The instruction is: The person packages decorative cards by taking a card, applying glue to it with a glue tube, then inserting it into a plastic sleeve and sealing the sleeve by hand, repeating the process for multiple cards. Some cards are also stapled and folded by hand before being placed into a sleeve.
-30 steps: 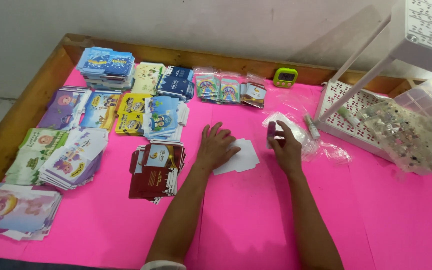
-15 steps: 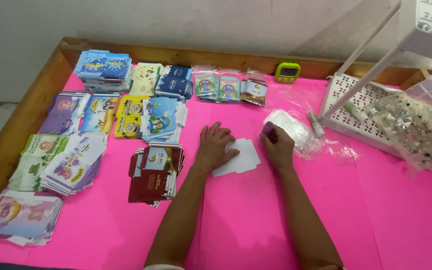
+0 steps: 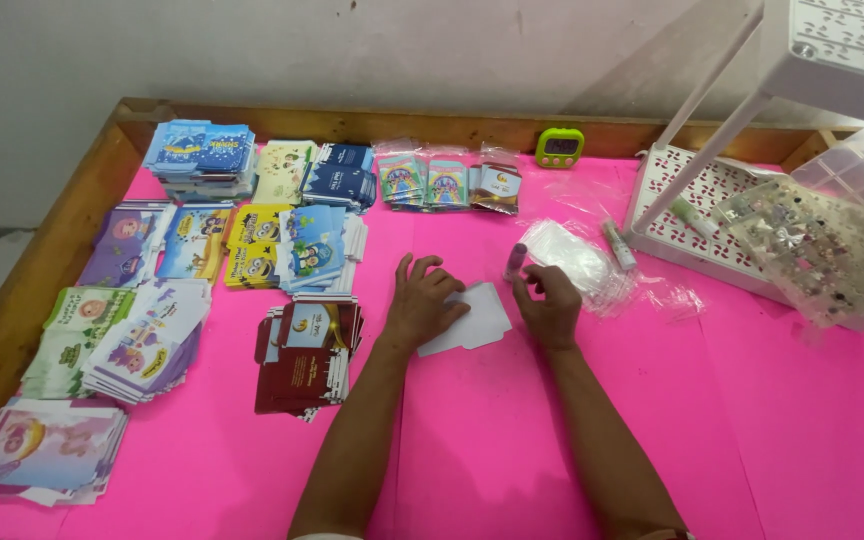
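My left hand [image 3: 422, 302] lies flat on a white flat-folded card envelope [image 3: 477, 318] on the pink table [image 3: 512, 430], fingers spread. My right hand [image 3: 550, 302] rests just to the right of the envelope, its fingers curled loosely; whether they pinch anything I cannot tell. A small glue stick [image 3: 515, 262] stands just above the right hand. A pile of clear plastic sleeves [image 3: 580, 258] lies beyond it. A stack of dark red printed envelopes [image 3: 307, 352] sits left of my left arm.
Several stacks of colourful printed envelopes [image 3: 202, 265] cover the table's left half. Small packaged cards [image 3: 447, 182] and a green digital timer [image 3: 560, 147] stand at the back. A white perforated rack [image 3: 697, 195] and a clear box of trinkets [image 3: 832, 250] fill the right. A wooden rim [image 3: 62, 230] borders the table.
My right hand has come down from the plastic sleeves to the table beside the white envelope. The left hand stays on the envelope.
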